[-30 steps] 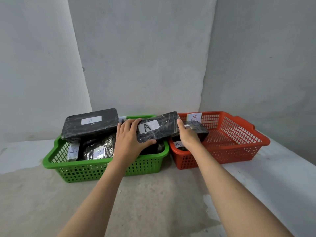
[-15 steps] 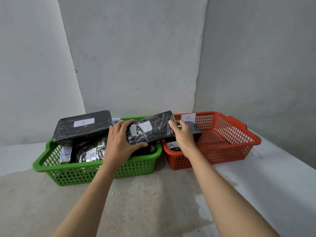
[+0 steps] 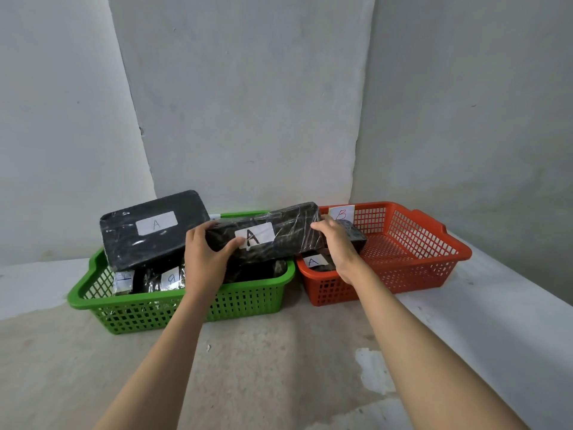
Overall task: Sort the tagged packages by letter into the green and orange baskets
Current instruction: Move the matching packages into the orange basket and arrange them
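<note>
Your left hand (image 3: pixel 206 259): clamps the near-left end of the black A package (image 3: pixel 266 235).
Your right hand (image 3: pixel 339 240): grips its right end.
Package: held above the green basket (image 3: pixel 186 302), overhanging the orange basket (image 3: pixel 412 268) rim.
Room: right of your grip, the orange basket lies open.

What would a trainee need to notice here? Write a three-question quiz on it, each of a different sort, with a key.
1. True or false: both hands grip the package with the bold A tag.
2. Which letter is on the paper tag at the back rim of the orange basket? (a) A (b) B (c) C
3. Fill in: the large flat package tagged A lies tilted on top of the pile in the ____ basket.

Key: 1 true, the left hand holds its left end and the right hand its right end. 2 (b). 3 green.
</note>
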